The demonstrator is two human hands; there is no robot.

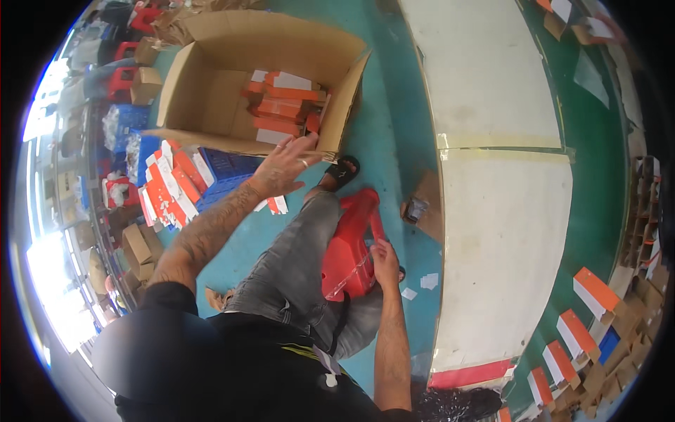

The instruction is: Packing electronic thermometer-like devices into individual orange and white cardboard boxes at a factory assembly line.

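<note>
Reaching forward, my left hand (pixel 287 167) has its fingers spread at the near rim of a large open cardboard carton (pixel 211 88); whether it touches the rim I cannot tell. Inside the carton lie several orange-and-white boxes (pixel 285 105), bunched toward its right side. My right hand (pixel 384 264) is closed, its fingers curled together beside a red plastic stool (pixel 351 246) between my legs. A thin clear strip (pixel 349 276) runs across the stool toward those fingers; what they hold, if anything, is too small to make out.
Left of my legs, flattened orange-and-white boxes (pixel 172 183) pile up against a blue crate (pixel 228 172). A long white-topped table (pixel 499 232) stands to my right, with a small brown carton (pixel 425 204) beside it. Orange-and-white boxes (pixel 594 292) line the far right.
</note>
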